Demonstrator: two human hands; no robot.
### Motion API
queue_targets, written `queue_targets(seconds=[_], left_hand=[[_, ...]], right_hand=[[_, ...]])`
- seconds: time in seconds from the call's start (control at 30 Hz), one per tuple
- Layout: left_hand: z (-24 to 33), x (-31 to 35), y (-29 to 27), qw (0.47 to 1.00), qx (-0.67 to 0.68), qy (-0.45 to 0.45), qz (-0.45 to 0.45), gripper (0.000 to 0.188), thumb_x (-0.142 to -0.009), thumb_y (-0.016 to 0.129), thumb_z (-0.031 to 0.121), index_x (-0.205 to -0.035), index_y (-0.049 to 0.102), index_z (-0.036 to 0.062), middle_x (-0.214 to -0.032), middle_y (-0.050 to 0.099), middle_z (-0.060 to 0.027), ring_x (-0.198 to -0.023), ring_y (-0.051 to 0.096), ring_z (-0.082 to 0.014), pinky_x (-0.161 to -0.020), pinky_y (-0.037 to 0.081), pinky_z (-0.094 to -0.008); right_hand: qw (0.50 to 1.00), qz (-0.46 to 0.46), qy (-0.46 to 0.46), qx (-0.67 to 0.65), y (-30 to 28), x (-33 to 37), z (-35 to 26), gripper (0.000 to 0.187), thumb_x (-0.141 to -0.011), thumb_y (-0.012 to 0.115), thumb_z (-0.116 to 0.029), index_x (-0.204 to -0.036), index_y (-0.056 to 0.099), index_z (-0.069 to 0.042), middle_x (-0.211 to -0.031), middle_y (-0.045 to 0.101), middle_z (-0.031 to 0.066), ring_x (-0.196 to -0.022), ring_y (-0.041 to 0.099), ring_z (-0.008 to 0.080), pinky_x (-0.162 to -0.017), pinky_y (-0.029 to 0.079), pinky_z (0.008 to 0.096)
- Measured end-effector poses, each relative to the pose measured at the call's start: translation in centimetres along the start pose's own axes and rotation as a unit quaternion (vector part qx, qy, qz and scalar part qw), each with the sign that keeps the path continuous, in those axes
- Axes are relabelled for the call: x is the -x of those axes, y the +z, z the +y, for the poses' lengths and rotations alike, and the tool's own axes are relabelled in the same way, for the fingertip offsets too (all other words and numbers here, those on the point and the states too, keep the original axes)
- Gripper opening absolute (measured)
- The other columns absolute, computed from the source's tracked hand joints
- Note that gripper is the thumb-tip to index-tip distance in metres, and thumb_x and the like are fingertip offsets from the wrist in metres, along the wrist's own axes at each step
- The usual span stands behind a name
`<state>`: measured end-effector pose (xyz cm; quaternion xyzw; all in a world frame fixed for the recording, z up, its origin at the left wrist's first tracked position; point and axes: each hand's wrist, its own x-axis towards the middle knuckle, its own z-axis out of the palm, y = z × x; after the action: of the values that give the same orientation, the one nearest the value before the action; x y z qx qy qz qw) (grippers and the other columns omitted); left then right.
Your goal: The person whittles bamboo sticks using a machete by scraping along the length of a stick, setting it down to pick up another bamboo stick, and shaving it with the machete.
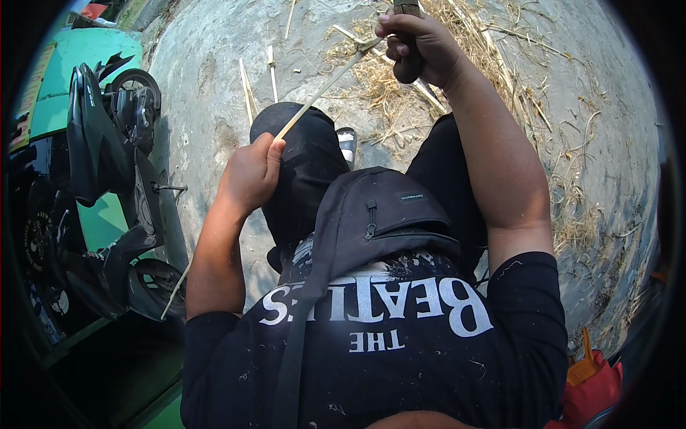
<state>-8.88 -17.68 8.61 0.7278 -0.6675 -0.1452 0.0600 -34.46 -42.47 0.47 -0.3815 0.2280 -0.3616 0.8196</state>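
My left hand (250,174) is closed around the lower end of a long, thin, pale strip (321,89) that looks like bamboo. The strip slants up and to the right over my left knee, and its far end comes close to the fingers of my right hand (423,46). In that right hand I grip the rounded dark wooden handle (409,66) of a tool, held upright. The tool's other end runs out past the top edge, so its working part is hidden. Whether my right fingers also touch the strip is unclear.
Loose straw-like shavings (375,82) litter the concrete ground (207,93) ahead and to the right. More pale strips (248,89) lie beyond my left knee. A dark motorcycle (114,164) stands at left. A black bag (386,214) rests at my waist; a red item (597,390) lies at lower right.
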Motion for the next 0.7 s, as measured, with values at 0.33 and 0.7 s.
queue_targets(seconds=[0.33,0.7], left_hand=[[0.0,-0.1,1.0,0.999,0.044,-0.024,0.008,0.035,-0.108,0.049,0.032,-0.088,0.053,0.0028,-0.073,0.06,-0.0265,-0.073,0.059,-0.0511,-0.061,0.044,-0.054],[-5.0,3.8,1.1,0.987,0.089,-0.11,0.078,0.041,-0.111,0.044,0.031,-0.087,0.053,-0.0015,-0.068,0.055,-0.0233,-0.061,0.055,-0.0409,-0.06,0.043,-0.0458]], right_hand=[[0.998,-0.057,-0.039,-0.001,0.2,0.5,-0.6,0.018,-0.093,0.074,-0.021,-0.1,0.063,-0.008,-0.083,0.065,0.0015,-0.058,0.05,0.0036,-0.059,0.044,0.0228],[0.985,0.116,-0.125,-0.021,-1.2,3.3,-6.1,0.009,-0.096,0.062,-0.007,-0.091,0.055,-0.012,-0.068,0.057,-0.0002,-0.053,0.055,0.0095,-0.041,0.043,0.0261]])
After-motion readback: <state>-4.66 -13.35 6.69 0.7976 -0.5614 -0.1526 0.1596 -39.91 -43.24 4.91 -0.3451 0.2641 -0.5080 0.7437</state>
